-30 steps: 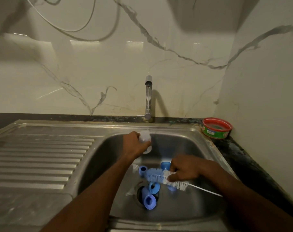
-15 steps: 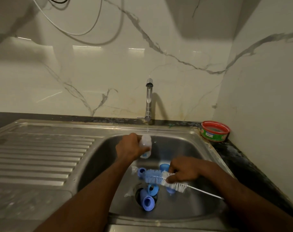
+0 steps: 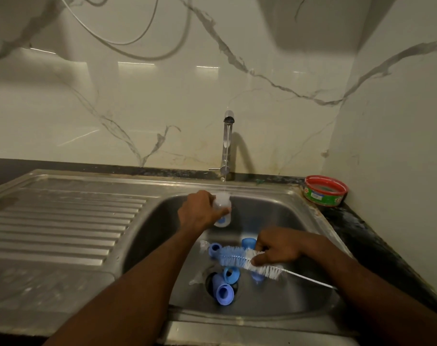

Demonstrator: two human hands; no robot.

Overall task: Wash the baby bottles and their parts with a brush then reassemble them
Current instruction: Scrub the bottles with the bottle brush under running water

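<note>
Left grip (image 3: 197, 213) holds bottle (image 3: 222, 208) under tap (image 3: 227, 143); right grip (image 3: 277, 248) pinches brush (image 3: 247, 260) above caps (image 3: 223, 292).

You have one clear baby bottle (image 3: 222, 208), one bottle brush (image 3: 247, 261) and five blue bottle parts (image 3: 223, 293) in one steel sink (image 3: 309, 221). You also have one tap (image 3: 227, 146) and one red-rimmed tub (image 3: 325, 191). Both hands are in view, two in all.
</note>
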